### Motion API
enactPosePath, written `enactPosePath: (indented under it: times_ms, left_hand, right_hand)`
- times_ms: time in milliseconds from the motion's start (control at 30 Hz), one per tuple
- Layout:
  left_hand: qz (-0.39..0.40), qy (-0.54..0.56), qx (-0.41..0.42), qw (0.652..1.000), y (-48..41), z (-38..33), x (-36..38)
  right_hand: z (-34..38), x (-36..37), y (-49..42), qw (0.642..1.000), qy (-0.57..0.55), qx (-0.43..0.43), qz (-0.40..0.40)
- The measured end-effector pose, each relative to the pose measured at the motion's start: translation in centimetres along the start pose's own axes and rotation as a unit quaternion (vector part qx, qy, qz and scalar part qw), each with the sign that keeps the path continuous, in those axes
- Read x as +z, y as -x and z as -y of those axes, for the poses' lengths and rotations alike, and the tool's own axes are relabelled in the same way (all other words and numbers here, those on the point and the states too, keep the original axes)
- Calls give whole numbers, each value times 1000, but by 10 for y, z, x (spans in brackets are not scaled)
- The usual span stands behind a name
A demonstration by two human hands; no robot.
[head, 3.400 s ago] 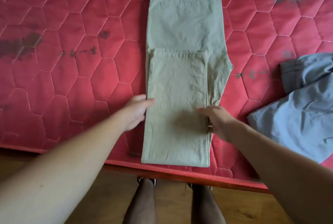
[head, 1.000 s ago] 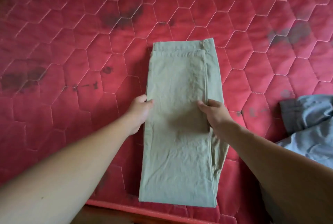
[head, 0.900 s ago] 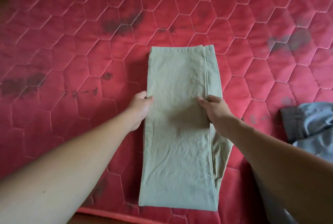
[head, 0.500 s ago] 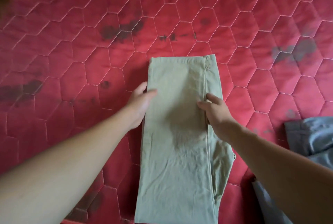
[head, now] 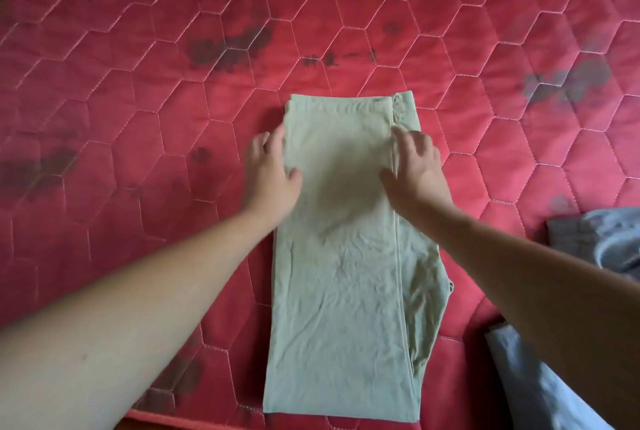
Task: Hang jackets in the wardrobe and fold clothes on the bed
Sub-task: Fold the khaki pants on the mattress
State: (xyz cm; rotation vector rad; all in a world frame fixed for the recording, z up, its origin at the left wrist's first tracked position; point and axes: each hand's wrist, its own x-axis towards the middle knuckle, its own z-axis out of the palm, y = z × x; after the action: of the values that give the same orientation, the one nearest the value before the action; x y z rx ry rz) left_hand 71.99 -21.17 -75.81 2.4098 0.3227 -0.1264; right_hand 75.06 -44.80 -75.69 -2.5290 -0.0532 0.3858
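Observation:
Pale green trousers (head: 341, 277) lie folded in half lengthwise-stacked on the red quilted mattress (head: 145, 107), a long rectangle running from the bed's near edge toward the middle. My left hand (head: 270, 173) lies flat on the trousers' left edge near the far end, fingers straight. My right hand (head: 417, 166) rests on the right edge at the same height, fingers spread and relaxed. Neither hand grips the cloth. The waistband layers peek out along the right side.
A blue-grey garment (head: 595, 239) lies crumpled at the right edge of the bed, partly behind my right forearm. Dark stains mark the mattress at the left and far middle. The bed's near edge runs along the bottom.
The trouser legs were folded up over the waistband. Both hands let go of the side edges and slid farther up the folded trousers, now lying flat on them.

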Motion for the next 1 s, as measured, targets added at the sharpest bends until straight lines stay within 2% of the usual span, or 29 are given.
enactPosePath:
  times_ms: [67, 133, 167, 233, 300, 467, 600, 700, 867, 933, 1000]
  left_hand:
    - [65, -144, 146, 977, 43, 16, 16]
    - [150, -254, 211, 932, 95, 37, 31]
    - [175, -298, 215, 914, 116, 47, 37]
    - [190, -337, 193, 902, 142, 63, 45]
    - [178, -344, 171, 906, 145, 66, 47]
    - [209, -336, 144, 907, 152, 52, 42]
    - [229, -356, 154, 893, 217, 72, 35]
    - [234, -362, 128, 893, 253, 88, 38]
    - [261, -363, 116, 887, 251, 84, 34]
    - [243, -394, 144, 875, 252, 78, 24]
    - [267, -423, 192, 844, 262, 78, 18]
  right_hand:
    - [-16, 21, 44, 990, 106, -80, 49]
    - [-38, 45, 97, 965, 203, -121, 110]
    - [-51, 54, 118, 953, 244, -131, 122]
    - [-69, 66, 141, 943, 286, -115, 128]
    - [-70, 68, 141, 941, 301, -98, 119]
    - [-58, 59, 149, 945, 280, -109, 128]
    - [-78, 62, 201, 942, 275, -138, 134]
    - [-100, 74, 236, 937, 301, -127, 124]
    - [-94, 72, 241, 934, 311, -119, 133]
    - [-87, 64, 245, 929, 316, -149, 121]
    - [-86, 61, 256, 910, 320, -228, 129]
